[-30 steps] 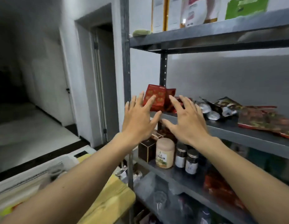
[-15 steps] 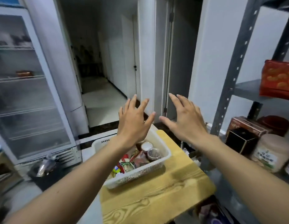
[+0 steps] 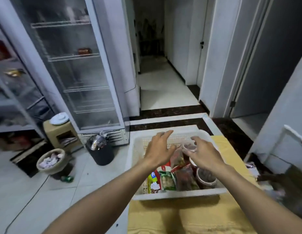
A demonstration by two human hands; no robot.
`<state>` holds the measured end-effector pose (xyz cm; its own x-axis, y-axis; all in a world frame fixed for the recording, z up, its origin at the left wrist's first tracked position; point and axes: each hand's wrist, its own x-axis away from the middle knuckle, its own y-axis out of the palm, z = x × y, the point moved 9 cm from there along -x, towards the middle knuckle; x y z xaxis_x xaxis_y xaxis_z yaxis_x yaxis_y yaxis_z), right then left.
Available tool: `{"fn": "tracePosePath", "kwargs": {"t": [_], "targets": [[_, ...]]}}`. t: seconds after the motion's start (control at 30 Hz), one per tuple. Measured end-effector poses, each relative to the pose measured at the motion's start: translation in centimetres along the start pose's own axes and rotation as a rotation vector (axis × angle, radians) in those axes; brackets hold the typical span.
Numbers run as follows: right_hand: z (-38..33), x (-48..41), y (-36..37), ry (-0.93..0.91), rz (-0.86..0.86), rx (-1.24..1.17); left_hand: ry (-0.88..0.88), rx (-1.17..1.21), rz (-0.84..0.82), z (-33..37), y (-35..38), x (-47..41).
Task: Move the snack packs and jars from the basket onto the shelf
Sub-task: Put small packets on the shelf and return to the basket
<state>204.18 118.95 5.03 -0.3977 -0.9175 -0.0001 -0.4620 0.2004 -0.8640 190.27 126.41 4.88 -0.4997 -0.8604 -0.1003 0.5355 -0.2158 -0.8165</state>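
Hovering over the white plastic basket (image 3: 177, 194) on the yellow wooden bench (image 3: 189, 218), my left hand (image 3: 158, 150) and right hand (image 3: 204, 155) were spread open, empty. Inside it lay colourful snack packs (image 3: 167, 180) and clear jars (image 3: 206, 177).

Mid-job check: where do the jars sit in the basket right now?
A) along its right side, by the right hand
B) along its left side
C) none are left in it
A: the jars line the right side of the basket, beneath the right hand, with the snack packs to their left.
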Motion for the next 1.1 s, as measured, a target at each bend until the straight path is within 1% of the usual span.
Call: {"fn": "tracePosePath", "kwargs": {"t": [0.07, 0.17, 0.27, 0.37, 0.43, 0.5, 0.6, 0.7, 0.73, 0.83, 0.9, 0.97, 1.03, 1.1], "targets": [[1.4, -2.0, 3.5, 0.023, -0.073, -0.008, -0.087, 0.045, -0.037, -2.2, 1.9, -1.6], [4.2, -4.3, 8.3, 0.089, -0.157, 0.034, -0.298, 0.221, -0.079, -5.8, 5.0, -3.4], [6.5, -6.0, 11.6, 0.135, -0.217, 0.209, -0.470, 0.378, -0.100, -8.9, 8.3, -5.2], [7.2, -7.1, 13.4, 0.101, -0.214, 0.387, -0.609, 0.467, -0.146, -11.7, 12.0, -6.6], [7.1, -7.4, 14.4, 0.065, -0.202, 0.504, -0.678, 0.479, -0.187, -13.2, 14.4, -7.1], [6.9, -7.4, 15.4, 0.027, -0.207, 0.584, -0.730, 0.453, -0.248, -14.4, 16.6, -7.3], [6.8, -7.4, 16.4, 0.001, -0.218, 0.639, -0.783, 0.414, -0.302, -15.4, 18.7, -7.8], [7.6, -7.5, 17.1, 0.044, -0.237, 0.659, -0.798, 0.452, -0.314, -16.1, 20.7, -8.9], [7.8, -7.5, 17.3, 0.056, -0.253, 0.667, -0.810, 0.488, -0.317, -16.3, 21.5, -9.3], [8.4, -7.5, 18.0, 0.077, -0.309, 0.662, -0.879, 0.736, -0.326, -16.8, 24.3, -10.0], [8.8, -7.4, 18.2, 0.114, -0.325, 0.618, -0.938, 0.823, -0.333, -17.1, 25.1, -9.9], [9.3, -7.2, 18.1, 0.175, -0.294, 0.561, -0.977, 0.863, -0.354, -17.0, 25.1, -9.6], [9.7, -7.0, 17.8, 0.228, -0.238, 0.501, -1.009, 0.935, -0.411, -16.4, 25.4, -9.2], [9.8, -7.0, 17.3, 0.255, -0.190, 0.457, -0.993, 0.984, -0.395, -16.3, 25.2, -9.5]]}}
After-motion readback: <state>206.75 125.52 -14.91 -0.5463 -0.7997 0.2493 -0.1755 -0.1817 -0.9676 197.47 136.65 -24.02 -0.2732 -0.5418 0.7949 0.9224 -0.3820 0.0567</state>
